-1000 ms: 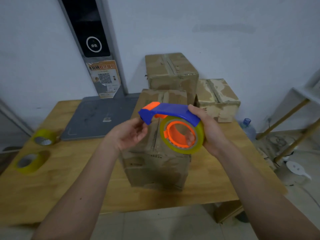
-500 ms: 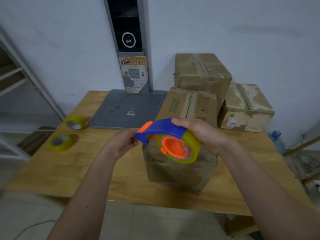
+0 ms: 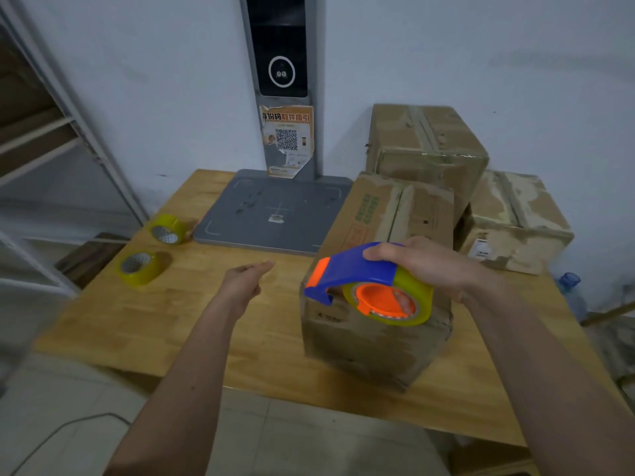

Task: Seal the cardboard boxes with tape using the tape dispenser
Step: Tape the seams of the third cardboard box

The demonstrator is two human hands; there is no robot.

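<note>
My right hand grips the blue and orange tape dispenser, which carries a yellow tape roll, just above the near end of a cardboard box. This box lies lengthwise on the wooden table, its top flaps meeting along a centre seam. My left hand hovers over the table to the left of the box, fingers loosely extended, holding nothing. Two more boxes stand behind: a taller one and a lower one at the right, both with tape along their tops.
Two spare yellow tape rolls lie at the table's left edge. A grey scale platform with an upright post stands at the back. Metal shelving is at the left, and a water bottle at the right.
My left hand has let go of the dispenser's front end and moved left over the table. My right hand still holds the dispenser, now lower by the box's near end.
</note>
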